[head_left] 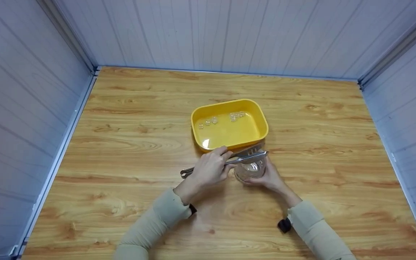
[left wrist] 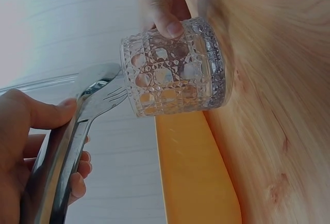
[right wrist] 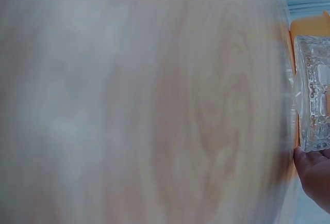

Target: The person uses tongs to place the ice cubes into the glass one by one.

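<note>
My left hand (head_left: 208,168) grips a pair of metal tongs (left wrist: 62,152), one arm ending in fork tines and the other in a rounded spoon shape. The tong tips reach the mouth of a clear patterned glass (left wrist: 175,72), overlapping its rim in the left wrist view. My right hand (head_left: 271,177) holds this glass from its right side, close over the table. In the right wrist view the glass shows at the right edge, with fingers at its base. Just beyond both hands stands a yellow tub (head_left: 226,139) with several small clear cubes (head_left: 214,120) in it.
Under everything lies a wood-grain table (head_left: 132,144). Pale panel walls (head_left: 200,36) enclose it at the back and on both sides. Dark wrist mounts (head_left: 284,225) hang below the sleeves near the tabletop.
</note>
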`<action>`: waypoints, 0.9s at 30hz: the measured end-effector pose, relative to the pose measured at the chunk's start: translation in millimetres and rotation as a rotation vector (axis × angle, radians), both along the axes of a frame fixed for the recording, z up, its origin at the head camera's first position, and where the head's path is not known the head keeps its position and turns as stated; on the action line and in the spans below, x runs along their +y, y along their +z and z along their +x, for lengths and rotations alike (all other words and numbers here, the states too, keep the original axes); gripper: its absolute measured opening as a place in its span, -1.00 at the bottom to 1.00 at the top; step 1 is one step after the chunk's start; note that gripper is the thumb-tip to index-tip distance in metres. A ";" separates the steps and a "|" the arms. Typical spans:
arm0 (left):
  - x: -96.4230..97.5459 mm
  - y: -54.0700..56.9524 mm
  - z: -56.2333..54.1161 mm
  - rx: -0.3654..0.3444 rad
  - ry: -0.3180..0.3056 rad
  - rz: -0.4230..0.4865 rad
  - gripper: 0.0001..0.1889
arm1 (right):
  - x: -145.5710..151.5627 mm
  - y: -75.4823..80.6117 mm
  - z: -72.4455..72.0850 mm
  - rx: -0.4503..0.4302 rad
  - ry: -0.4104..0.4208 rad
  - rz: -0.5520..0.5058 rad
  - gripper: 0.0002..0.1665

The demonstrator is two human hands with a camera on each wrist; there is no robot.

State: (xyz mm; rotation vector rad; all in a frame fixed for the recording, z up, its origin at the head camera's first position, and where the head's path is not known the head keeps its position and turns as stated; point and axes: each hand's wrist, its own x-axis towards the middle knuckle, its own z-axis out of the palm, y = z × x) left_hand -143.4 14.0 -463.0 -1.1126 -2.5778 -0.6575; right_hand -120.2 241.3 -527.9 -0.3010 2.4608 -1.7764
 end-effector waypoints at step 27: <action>-17.9 -3.2 -13.6 -0.034 0.112 0.002 -0.57 | -1.5 -0.8 0.7 0.017 -0.026 0.015 0.21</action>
